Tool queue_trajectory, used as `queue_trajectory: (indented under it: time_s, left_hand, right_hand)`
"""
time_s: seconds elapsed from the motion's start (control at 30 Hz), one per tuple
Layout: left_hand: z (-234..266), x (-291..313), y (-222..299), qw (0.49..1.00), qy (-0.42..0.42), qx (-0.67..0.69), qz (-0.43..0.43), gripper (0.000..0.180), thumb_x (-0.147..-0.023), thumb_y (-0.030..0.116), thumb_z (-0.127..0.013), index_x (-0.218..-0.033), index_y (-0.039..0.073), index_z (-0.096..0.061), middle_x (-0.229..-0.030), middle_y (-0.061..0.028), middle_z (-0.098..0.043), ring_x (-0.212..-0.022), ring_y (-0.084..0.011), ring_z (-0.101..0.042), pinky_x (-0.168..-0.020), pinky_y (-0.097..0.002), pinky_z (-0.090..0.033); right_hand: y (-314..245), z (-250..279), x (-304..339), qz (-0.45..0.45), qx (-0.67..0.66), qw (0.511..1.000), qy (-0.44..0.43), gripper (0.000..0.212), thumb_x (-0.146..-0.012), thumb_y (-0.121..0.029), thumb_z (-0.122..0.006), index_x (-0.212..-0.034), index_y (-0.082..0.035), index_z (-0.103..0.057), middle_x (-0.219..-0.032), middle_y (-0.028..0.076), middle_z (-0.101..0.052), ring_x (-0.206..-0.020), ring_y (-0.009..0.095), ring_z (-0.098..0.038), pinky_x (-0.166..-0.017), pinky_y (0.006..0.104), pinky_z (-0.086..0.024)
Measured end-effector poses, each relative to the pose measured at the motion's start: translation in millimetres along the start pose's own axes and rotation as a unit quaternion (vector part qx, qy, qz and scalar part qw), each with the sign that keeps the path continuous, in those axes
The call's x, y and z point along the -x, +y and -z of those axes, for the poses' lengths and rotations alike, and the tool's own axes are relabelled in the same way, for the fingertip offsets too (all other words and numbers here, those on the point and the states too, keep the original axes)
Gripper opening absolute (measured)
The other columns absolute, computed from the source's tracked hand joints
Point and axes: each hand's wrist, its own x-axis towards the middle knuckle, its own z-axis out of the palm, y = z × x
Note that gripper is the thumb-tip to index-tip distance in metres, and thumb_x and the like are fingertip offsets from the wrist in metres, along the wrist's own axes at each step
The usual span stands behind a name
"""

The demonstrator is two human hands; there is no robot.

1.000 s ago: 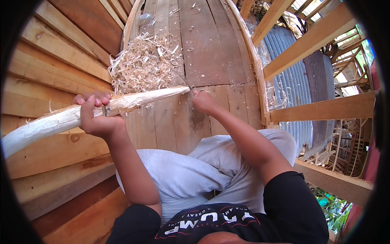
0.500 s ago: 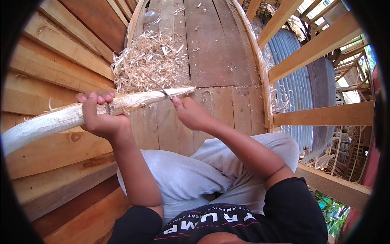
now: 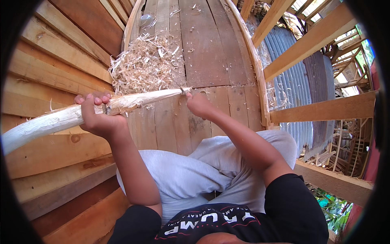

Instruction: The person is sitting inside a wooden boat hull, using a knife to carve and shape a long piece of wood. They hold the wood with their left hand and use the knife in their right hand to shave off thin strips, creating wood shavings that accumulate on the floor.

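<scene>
A long, pale, peeled branch [image 3: 53,124] slants across from the left edge, tapering to a point just left of my right hand. My left hand [image 3: 97,112] is wrapped around its middle, thumb over the top. A darker knot and rough patch show beside that grip. My right hand [image 3: 199,105] is closed on a small knife, whose handle the fingers hide. The thin dark knife blade [image 3: 181,88] crosses the branch's tapered tip.
Curled wood shavings [image 3: 142,67] are heaped on the plank floor [image 3: 207,44] beyond the branch. A small clear container [image 3: 146,20] lies farther back. A board wall [image 3: 53,81] rises at my left; wooden railing bars [image 3: 325,110] and corrugated metal [image 3: 284,53] are at right.
My right hand and the knife have slid rightward along the branch to its tip. My left hand keeps its grip, and the branch has barely moved.
</scene>
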Motion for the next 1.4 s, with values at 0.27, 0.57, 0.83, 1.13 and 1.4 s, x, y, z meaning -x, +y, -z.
queue_trajectory:
  time_s: [0.27,0.57,0.83,1.13,1.4]
  left_hand:
    - [-2,2,1,1.0,0.026,-0.017,0.005,0.021,-0.077,0.004,-0.056,-0.091,0.009,-0.041,-0.067,0.0006,-0.037,-0.062,-0.012,-0.039,-0.066,-0.0315,-0.042]
    - [2,-2,1,1.0,0.003,-0.015,-0.002,0.019,-0.079,0.006,-0.054,-0.091,0.009,-0.041,-0.067,0.0,-0.037,-0.063,-0.0127,-0.039,-0.067,-0.0322,-0.041]
    - [-4,4,1,1.0,0.023,-0.012,0.0,0.019,-0.075,0.003,-0.054,-0.088,0.011,-0.042,-0.064,0.0011,-0.038,-0.059,-0.0106,-0.04,-0.062,-0.0301,-0.041]
    - [-5,0,0,1.0,0.007,-0.005,-0.004,0.021,-0.073,0.001,-0.054,-0.087,0.012,-0.042,-0.063,0.0007,-0.04,-0.057,-0.0107,-0.041,-0.062,-0.0292,-0.042]
    - [-1,-1,1,1.0,0.011,0.002,0.005,0.022,-0.071,0.001,-0.053,-0.085,0.013,-0.041,-0.062,0.0013,-0.037,-0.056,-0.0101,-0.038,-0.06,-0.0277,-0.041]
  right_hand:
    - [11,-1,-4,0.025,0.015,0.999,0.022,0.061,-0.102,-0.04,-0.029,-0.078,0.009,-0.055,-0.073,0.025,-0.06,-0.071,0.04,-0.061,-0.068,0.0484,-0.047]
    - [-8,2,14,-0.029,0.028,0.999,-0.002,0.06,-0.102,-0.041,-0.028,-0.071,0.005,-0.051,-0.062,0.018,-0.056,-0.042,0.028,-0.055,-0.04,0.0427,-0.044]
    - [-26,21,21,-0.086,0.01,0.993,-0.08,0.059,-0.101,-0.039,-0.03,-0.096,0.013,-0.057,-0.082,0.024,-0.061,-0.063,0.036,-0.062,-0.054,0.0463,-0.051]
    - [15,1,18,0.079,0.058,0.995,0.037,0.053,-0.101,-0.04,-0.03,-0.093,0.006,-0.056,-0.065,0.014,-0.055,-0.049,0.025,-0.055,-0.048,0.0387,-0.048]
    - [-14,16,32,-0.057,0.015,0.996,-0.072,0.056,-0.101,-0.04,-0.03,-0.08,0.008,-0.05,-0.057,0.011,-0.049,-0.04,0.022,-0.049,-0.038,0.0394,-0.042]
